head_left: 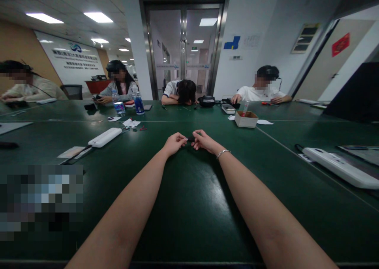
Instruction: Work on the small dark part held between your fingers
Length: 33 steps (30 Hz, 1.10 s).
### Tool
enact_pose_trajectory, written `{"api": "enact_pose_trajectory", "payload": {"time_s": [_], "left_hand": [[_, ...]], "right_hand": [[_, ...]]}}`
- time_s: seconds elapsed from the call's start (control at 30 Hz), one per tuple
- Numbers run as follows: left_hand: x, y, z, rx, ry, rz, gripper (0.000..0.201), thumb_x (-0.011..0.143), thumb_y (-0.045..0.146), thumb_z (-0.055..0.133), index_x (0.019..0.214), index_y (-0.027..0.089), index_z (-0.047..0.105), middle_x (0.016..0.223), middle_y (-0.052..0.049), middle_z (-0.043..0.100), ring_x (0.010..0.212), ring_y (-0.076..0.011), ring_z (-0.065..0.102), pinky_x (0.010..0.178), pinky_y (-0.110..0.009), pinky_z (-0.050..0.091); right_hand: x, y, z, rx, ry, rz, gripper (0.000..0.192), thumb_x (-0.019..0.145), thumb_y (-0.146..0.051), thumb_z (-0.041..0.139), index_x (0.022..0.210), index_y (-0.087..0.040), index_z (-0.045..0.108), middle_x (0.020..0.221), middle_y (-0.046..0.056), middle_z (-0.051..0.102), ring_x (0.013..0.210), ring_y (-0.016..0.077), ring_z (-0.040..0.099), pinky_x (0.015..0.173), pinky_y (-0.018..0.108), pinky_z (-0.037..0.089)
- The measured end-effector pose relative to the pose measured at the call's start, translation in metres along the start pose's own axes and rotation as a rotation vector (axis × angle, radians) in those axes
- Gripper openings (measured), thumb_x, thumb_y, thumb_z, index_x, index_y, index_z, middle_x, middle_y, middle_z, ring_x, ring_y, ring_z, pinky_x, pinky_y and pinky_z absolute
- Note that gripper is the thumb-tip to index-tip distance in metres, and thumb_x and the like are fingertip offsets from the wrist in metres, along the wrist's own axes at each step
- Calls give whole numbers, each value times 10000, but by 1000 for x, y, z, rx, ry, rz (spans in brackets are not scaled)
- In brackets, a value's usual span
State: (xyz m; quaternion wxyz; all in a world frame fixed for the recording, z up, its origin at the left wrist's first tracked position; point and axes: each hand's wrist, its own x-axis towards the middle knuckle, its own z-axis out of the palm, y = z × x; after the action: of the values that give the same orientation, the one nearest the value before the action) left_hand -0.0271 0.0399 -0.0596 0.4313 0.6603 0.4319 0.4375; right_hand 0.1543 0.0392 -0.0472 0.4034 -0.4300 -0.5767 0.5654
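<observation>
Both my arms reach forward over the green table (177, 221). Between my fingertips is a small black object (190, 139), low above the tabletop; it is too small to tell its kind. My left hand (174, 143) pinches its left end, where a pale or shiny tip shows. At the other end, the thumb and fingers of my right hand (205, 141) are closed on it, hiding part of it. A silver bracelet (223, 153) circles my right wrist.
White power strips (106, 137) lie left and right. Scraps of paper (131, 123), bottles (139, 104) and a small box (246, 119) stand farther back. Several people sit across the table; one person (183, 92) rests head on arms. The lower left is blurred out.
</observation>
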Motion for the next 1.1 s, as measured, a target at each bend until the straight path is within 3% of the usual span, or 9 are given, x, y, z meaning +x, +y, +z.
{"api": "enact_pose_trajectory", "payload": {"time_s": [0.07, 0.17, 0.23, 0.4, 0.47, 0.63, 0.83, 1.0, 1.1], "left_hand": [[0, 0, -1, 1, 1, -1, 88, 774, 191, 615, 796, 133, 552, 669, -14, 617, 596, -98, 564, 583, -237, 451], [1, -1, -1, -1, 0, -9, 103, 772, 203, 623, 804, 135, 553, 681, -19, 621, 603, -101, 570, 568, -231, 447], [1, -2, -1, 1, -3, -8, 106, 775, 210, 621, 810, 136, 554, 691, -22, 624, 604, -100, 570, 557, -226, 443], [1, -3, -1, 4, -5, 11, 136, 768, 244, 634, 806, 138, 559, 682, -22, 623, 600, -98, 569, 522, -208, 431], [1, -3, -1, 1, -4, 11, 152, 759, 252, 646, 805, 137, 559, 681, -22, 620, 595, -96, 566, 510, -202, 425], [1, -3, -1, 7, -4, 9, 153, 763, 256, 640, 814, 136, 560, 694, -28, 627, 603, -102, 573, 516, -210, 432], [2, -3, -1, 3, -1, 16, 159, 754, 256, 651, 803, 139, 555, 672, -16, 619, 596, -98, 567, 546, -220, 448], [3, -5, -1, -11, 1, 5, 179, 751, 273, 658, 813, 139, 557, 689, -21, 625, 597, -98, 570, 554, -226, 449], [2, -3, -1, -1, 0, 4, 144, 761, 244, 644, 813, 139, 561, 693, -25, 628, 605, -106, 575, 578, -244, 461]], "right_hand": [[-2, -1, -1, 32, -15, -5, 229, 898, -207, 509, 1052, -205, 340, 710, -19, 551, 482, 97, 582, 408, 172, 486], [-6, -2, -4, 105, -43, -64, 543, 743, -40, 614, 1112, -265, 286, 857, -40, 540, 536, 84, 618, 488, 194, 538], [-6, -2, -5, 124, -42, -79, 634, 697, -7, 637, 1129, -283, 264, 875, -47, 531, 563, 90, 634, 534, 210, 557], [0, 1, -1, 30, -6, -1, 258, 893, -234, 523, 1062, -210, 329, 673, -32, 541, 483, 105, 591, 410, 173, 495], [1, 1, -1, 15, -20, 5, 182, 909, -220, 488, 1032, -198, 355, 649, -33, 538, 457, 95, 569, 377, 158, 465], [-3, -1, -4, 90, -44, -38, 440, 765, -36, 594, 1057, -238, 334, 797, -43, 548, 501, 89, 608, 466, 201, 530], [0, -1, 0, -4, -17, 20, 105, 935, -255, 451, 978, -194, 377, 632, -26, 544, 443, 92, 558, 380, 164, 460], [-3, -1, -4, 78, -62, -31, 394, 767, -39, 591, 1025, -226, 359, 782, -42, 553, 508, 91, 611, 467, 196, 521], [-2, -1, -3, 61, -44, -5, 323, 819, -117, 590, 1018, -219, 358, 731, -34, 559, 503, 101, 606, 448, 190, 512]]}}
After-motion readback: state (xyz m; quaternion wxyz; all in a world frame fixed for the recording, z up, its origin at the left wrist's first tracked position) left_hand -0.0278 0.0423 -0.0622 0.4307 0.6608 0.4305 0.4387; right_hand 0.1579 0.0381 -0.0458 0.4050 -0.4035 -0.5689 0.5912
